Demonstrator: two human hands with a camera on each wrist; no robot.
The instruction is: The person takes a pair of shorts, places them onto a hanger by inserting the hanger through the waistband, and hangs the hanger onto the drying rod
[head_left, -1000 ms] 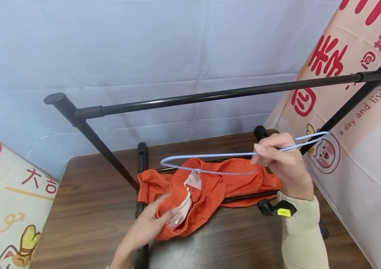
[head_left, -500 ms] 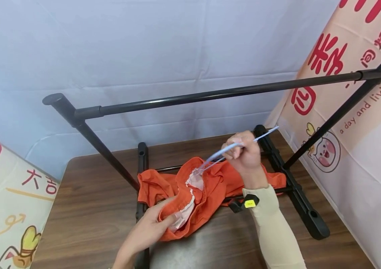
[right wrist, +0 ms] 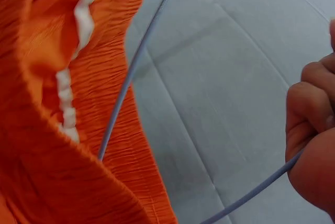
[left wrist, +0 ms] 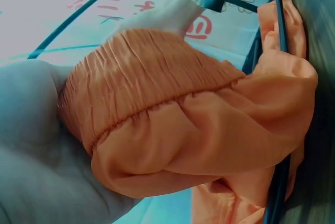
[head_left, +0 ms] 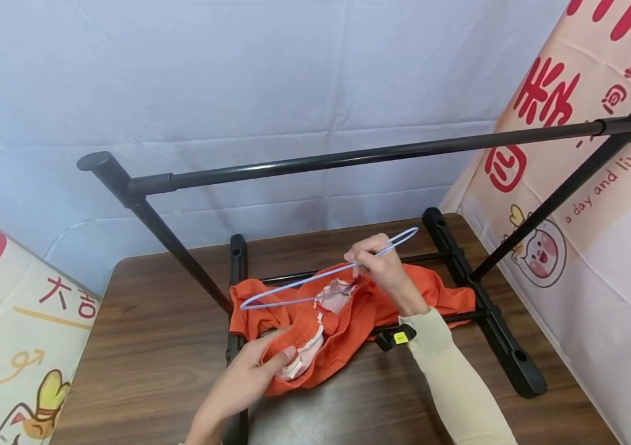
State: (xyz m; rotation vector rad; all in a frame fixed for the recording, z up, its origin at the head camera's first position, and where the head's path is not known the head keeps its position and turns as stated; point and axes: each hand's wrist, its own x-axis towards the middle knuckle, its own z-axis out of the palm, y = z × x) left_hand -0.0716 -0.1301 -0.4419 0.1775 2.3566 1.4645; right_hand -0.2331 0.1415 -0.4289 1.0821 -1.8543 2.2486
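Observation:
Orange pants (head_left: 348, 337) with a gathered elastic waistband (left wrist: 146, 77) and white inner lining lie bunched across the lower rails of a black rack. My left hand (head_left: 248, 374) grips the waistband at its near left side, thumb inside the opening and fingers beneath the cloth. Above the pants, my right hand (head_left: 376, 262) pinches a thin light-blue hanger (head_left: 293, 285). One wire of the hanger (right wrist: 120, 101) passes behind the near edge of the waistband, into the opening. The bent left end of the hanger sticks out over the pants. Curled fingers of the right hand (right wrist: 314, 114) show at the right wrist view's edge.
The black rack's top bar (head_left: 315, 164) spans above and behind both hands. Its right foot (head_left: 493, 321) and left foot (head_left: 237, 266) stand on the brown wooden table (head_left: 143, 346). A pale cloth backdrop (head_left: 271, 80) hangs behind, with printed banners at both sides.
My right hand has moved left with the hanger, turning it, and one wire now reaches into the waistband opening. The left hand keeps its grip on the pants nearly in place.

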